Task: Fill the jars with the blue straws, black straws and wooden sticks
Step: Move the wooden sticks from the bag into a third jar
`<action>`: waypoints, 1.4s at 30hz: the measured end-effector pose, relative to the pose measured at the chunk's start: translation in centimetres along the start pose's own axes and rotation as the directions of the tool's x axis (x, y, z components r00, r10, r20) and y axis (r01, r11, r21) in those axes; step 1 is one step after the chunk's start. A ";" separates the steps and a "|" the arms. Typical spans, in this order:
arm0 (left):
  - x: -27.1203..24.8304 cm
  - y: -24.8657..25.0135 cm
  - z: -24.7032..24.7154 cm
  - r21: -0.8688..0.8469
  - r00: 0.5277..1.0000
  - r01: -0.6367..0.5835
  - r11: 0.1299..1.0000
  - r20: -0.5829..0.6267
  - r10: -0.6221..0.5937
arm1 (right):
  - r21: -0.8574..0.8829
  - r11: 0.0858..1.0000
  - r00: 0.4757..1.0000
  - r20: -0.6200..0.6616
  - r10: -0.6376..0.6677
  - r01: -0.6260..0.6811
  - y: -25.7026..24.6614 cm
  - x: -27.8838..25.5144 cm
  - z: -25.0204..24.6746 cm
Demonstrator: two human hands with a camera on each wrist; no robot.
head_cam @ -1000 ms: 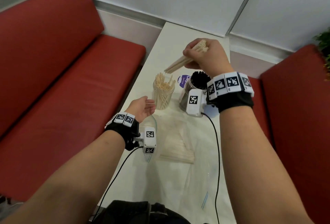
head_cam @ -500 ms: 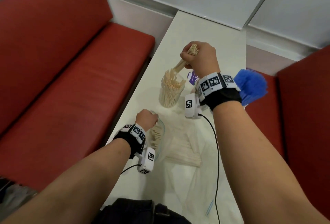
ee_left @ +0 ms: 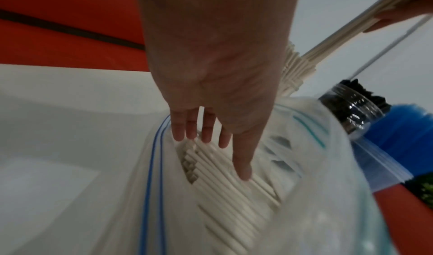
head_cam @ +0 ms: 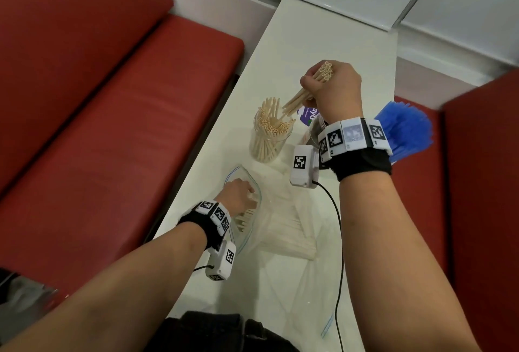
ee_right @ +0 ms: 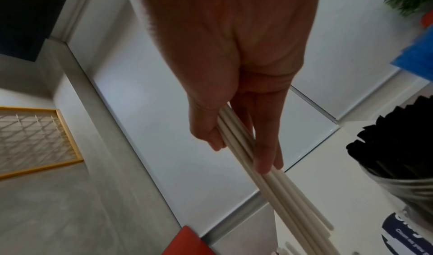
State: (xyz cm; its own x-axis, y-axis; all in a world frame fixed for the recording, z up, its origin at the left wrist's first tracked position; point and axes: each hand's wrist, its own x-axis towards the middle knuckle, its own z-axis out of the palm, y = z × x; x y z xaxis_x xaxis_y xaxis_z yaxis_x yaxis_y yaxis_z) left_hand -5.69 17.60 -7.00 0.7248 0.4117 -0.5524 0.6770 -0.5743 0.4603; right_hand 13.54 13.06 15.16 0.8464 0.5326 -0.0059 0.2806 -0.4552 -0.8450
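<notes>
Two hands at work over a narrow white worktop [head_cam: 303, 51]. Right hand [head_cam: 334, 90] has its fingers [ee_right: 264, 147] curled round a small bundle of pale wooden sticks [head_cam: 306, 90], gripped mid-length; bundle slants down and to the left, lower ends over the mouth of a clear jar [head_cam: 269, 144]. Whether the tips touch the sticks already in it cannot be told. That jar stands upright, packed with the same pale sticks, hollow ends up.

Left hand [ee_left: 218, 77] reaches into the open mouth of a clear zip bag [ee_left: 152, 166] lying on the worktop. Fingers [ee_left: 242, 159] are straight and spread, tips resting on a loose heap of sticks [ee_left: 229, 177] inside the bag; nothing is grasped.

Just right of the stick jar, partly hidden by the right wrist, stands a second clear jar [ee_left: 354, 109] holding black straws [ee_right: 396, 140]. Beyond it, at the worktop's right edge, a thick bunch of blue straws [head_cam: 404, 130] fans out; its container is hidden. A purple-and-white label [head_cam: 307, 114] lies flat between the two visible jars.

More pale sticks [head_cam: 289, 228] lie in clear plastic to the right of the left hand. Red padded benches [head_cam: 112, 127] flank the worktop on both sides.
</notes>
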 end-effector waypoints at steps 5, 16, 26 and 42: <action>-0.4 0.6 1.1 0.435 0.995 -0.071 0.898 0.096 0.032 | -0.011 1.000 1.000 -0.001 0.006 -0.006 -0.3 0.5 -0.1; -0.8 1.7 1.5 0.687 0.982 -0.179 0.704 0.166 0.087 | -0.136 0.990 0.981 0.180 0.067 -0.042 3.4 1.1 4.4; -1.2 2.6 0.5 0.665 0.975 -0.196 0.721 0.210 0.071 | -0.214 0.962 0.985 0.085 -0.152 0.167 7.0 0.7 6.7; -3.6 3.8 -1.6 0.590 0.981 -0.159 0.791 0.181 0.062 | -0.668 0.661 0.883 0.469 0.015 0.343 8.0 -2.8 7.6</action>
State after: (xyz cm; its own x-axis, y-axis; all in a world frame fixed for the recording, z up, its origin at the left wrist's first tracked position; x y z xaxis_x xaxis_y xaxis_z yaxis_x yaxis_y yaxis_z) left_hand -5.56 15.05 -2.13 0.7300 0.2403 -0.6398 0.3451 -0.9377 0.0416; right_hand 10.01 13.33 4.39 0.5396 0.7979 -0.2688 0.7780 -0.5946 -0.2031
